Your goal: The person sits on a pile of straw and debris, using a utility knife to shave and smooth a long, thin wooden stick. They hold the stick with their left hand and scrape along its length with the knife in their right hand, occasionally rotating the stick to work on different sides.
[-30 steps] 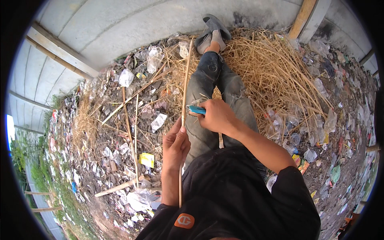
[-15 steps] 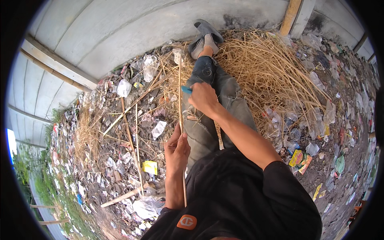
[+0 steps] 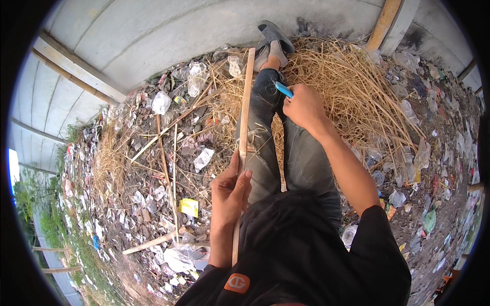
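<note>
A long, flat bamboo strip (image 3: 245,107) stands lengthwise before me, its far end by my crossed feet and its near end against my shirt. My left hand (image 3: 229,189) is closed round its lower half, thumb on the right side. Up and to the right, apart from the strip, my right hand (image 3: 304,106) is wrapped round a light-blue cutter knife (image 3: 284,90). The knife points up-left, over my shin; its blade cannot be made out. Thin shavings lie on my grey trousers (image 3: 258,171) near the left knee.
A big heap of straw-like bamboo shavings (image 3: 339,86) spreads beyond and right of my legs. Loose strips and a short bamboo piece (image 3: 150,243) lie on the littered ground at left. A grey panel wall (image 3: 204,30) closes off the far side.
My right hand with the knife has moved up and right, away from the strip. The strip has turned to show its broad face and leans further right; my left hand still grips it.
</note>
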